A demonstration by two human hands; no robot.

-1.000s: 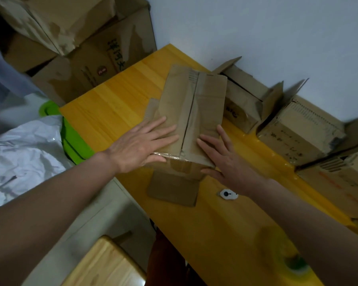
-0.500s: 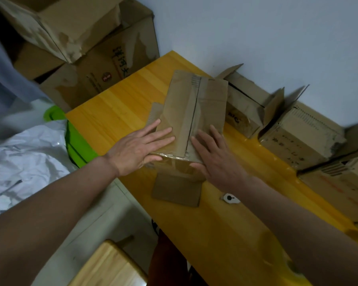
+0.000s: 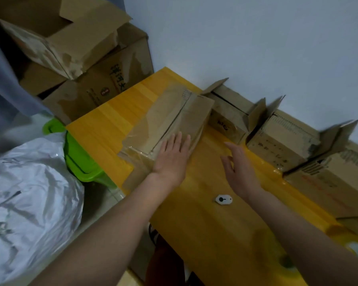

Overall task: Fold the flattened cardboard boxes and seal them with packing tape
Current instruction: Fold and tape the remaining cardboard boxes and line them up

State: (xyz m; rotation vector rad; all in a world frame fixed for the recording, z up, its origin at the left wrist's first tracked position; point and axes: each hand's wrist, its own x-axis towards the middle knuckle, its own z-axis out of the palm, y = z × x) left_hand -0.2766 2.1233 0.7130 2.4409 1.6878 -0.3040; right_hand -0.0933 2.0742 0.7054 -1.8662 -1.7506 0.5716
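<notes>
Against a pale wall, a yellow wooden table [image 3: 205, 213] is carrying a row of assembled cardboard boxes [image 3: 281, 139] along its back edge, with a small white tag-like object [image 3: 223, 199] lying near the front. A person's left hand [image 3: 171, 159] is pressing flat, fingers straight, on the near end of a taped cardboard box [image 3: 174, 118] lying across the table's left part, its image blurred. The right hand [image 3: 239, 166] is hovering just beside that box with fingers loosely spread, apparently holding nothing, while a green bin [image 3: 79, 159] and crumpled white plastic [image 3: 29, 199] are sitting beside the table.
</notes>
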